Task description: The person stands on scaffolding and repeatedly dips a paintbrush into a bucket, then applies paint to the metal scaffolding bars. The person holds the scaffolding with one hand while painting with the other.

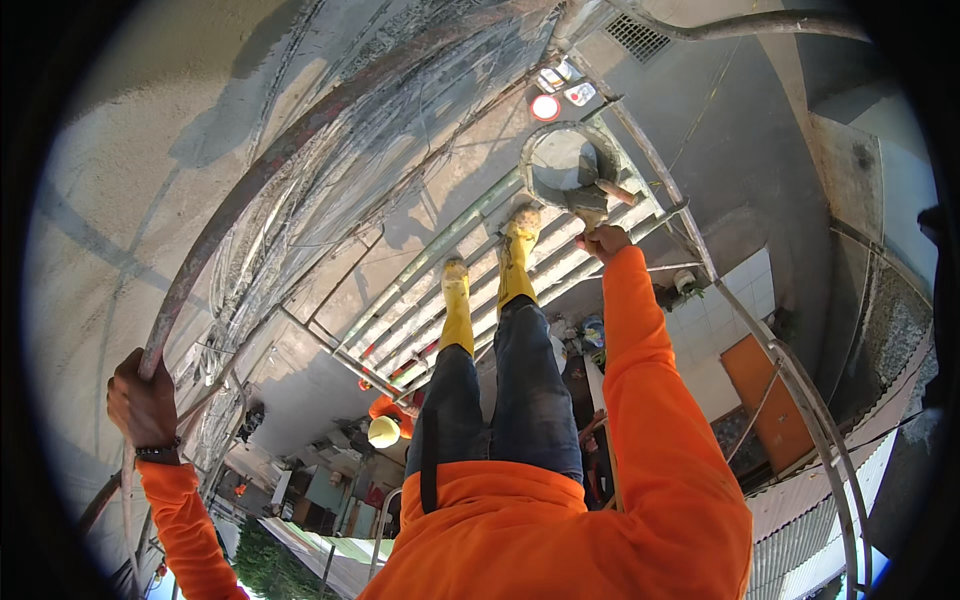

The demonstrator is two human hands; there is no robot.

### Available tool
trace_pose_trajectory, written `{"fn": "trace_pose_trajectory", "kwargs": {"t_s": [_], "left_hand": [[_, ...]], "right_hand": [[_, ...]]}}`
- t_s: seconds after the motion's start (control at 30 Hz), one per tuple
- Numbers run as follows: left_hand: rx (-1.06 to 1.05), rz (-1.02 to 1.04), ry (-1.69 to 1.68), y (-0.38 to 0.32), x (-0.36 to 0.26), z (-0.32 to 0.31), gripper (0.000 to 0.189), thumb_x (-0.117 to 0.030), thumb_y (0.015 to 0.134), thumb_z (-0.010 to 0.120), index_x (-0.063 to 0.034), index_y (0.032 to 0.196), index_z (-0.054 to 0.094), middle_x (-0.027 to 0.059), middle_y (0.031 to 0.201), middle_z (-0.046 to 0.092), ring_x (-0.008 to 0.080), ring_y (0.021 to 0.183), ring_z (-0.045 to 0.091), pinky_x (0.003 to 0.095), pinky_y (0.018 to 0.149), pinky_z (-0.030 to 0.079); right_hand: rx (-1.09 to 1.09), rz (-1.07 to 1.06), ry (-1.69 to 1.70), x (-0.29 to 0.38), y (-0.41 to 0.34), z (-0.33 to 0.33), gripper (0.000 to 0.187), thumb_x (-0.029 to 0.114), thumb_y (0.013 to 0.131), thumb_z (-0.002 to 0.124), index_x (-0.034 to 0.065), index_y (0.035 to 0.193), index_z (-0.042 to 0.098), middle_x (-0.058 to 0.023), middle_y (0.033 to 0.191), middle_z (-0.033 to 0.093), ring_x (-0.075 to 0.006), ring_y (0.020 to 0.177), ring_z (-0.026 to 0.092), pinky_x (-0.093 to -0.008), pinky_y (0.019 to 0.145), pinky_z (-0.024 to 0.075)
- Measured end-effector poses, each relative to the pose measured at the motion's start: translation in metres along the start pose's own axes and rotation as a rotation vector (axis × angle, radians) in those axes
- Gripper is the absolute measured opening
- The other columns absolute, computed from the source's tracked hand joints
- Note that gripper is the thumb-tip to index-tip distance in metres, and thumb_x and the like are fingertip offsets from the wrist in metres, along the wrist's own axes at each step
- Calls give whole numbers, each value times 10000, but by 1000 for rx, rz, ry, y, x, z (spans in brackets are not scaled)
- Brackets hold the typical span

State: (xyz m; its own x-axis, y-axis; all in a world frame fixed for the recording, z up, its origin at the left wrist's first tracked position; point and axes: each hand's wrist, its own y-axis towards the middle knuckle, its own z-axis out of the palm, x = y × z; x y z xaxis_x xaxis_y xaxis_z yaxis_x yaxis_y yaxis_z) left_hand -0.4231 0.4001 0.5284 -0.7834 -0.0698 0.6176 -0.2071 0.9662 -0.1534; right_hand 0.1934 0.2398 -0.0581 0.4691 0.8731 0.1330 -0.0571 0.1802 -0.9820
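My left hand (141, 399) is wrapped around a rusty scaffold tube (196, 259) that curves up along the left side. My right hand (606, 241) grips a mortar-smeared hand tool (589, 202) at the near rim of a round bucket (531, 169); its exact kind cannot be told. Grey, wet-looking material (562, 159) lies inside the bucket, partly in shadow. A separate brown cylindrical handle (618, 192) juts from the rim beside the tool. The bucket rests on a slatted metal scaffold platform (420, 281), just beyond my yellow boots (517, 251).
Scaffold rails (660, 161) edge the platform on the right. At left runs a rough wall (142, 172). Far below, a person in a pale hard hat (384, 432) stands near the platform's end. A white container with a red rim (545, 108) lies beyond the bucket.
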Motion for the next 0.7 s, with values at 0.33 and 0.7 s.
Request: {"fn": "trace_pose_trajectory", "kwargs": {"t_s": [0.33,0.7], "left_hand": [[24,71,-259,-8,62,22,292,-73,1003,602,12,1246,740,110,792,698,150,641,537,370,579,407],[-240,277,-122,-12,56,29,198,-102,962,709,47,1088,672,224,757,677,396,697,672,525,659,499]], "right_hand": [[-584,-127,-1372,40,201,42,446,389,909,699,49,1189,767,-231,1250,737,-381,1204,704,-503,1023,545],[-643,-147,-1105,18,171,40,461,371,912,738,-11,1169,733,-208,1013,781,-342,894,775,-448,797,621]]}}
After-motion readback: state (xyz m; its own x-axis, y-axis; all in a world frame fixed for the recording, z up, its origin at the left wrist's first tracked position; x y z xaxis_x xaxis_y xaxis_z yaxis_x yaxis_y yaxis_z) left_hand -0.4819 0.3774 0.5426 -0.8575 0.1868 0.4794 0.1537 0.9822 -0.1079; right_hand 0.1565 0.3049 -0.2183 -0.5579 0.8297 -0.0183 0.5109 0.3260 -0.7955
